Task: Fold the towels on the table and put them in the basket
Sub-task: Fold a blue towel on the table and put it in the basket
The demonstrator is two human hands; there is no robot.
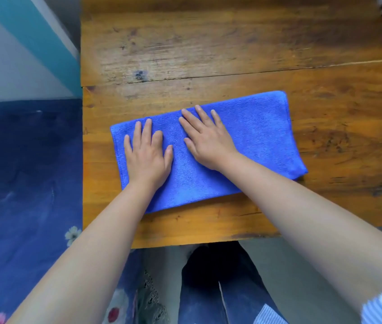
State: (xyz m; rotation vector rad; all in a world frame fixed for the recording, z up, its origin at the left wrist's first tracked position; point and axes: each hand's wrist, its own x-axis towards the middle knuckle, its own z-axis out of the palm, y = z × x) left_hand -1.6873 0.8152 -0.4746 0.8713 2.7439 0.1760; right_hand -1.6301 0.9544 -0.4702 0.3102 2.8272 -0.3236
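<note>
While smoothing: folded blue terry towel (pixel 243 141) near wooden table's (pixel 208 43) front edge.
Left hand (pixel 148 157), right hand (pixel 206 141): flat, fingers straight, gripping nothing, pressing creases out.
Basket: not visible.

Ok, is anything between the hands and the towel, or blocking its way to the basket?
Nothing between them: the left hand and right hand press flat on the blue towel. No basket is in view, so that path cannot be judged.
</note>
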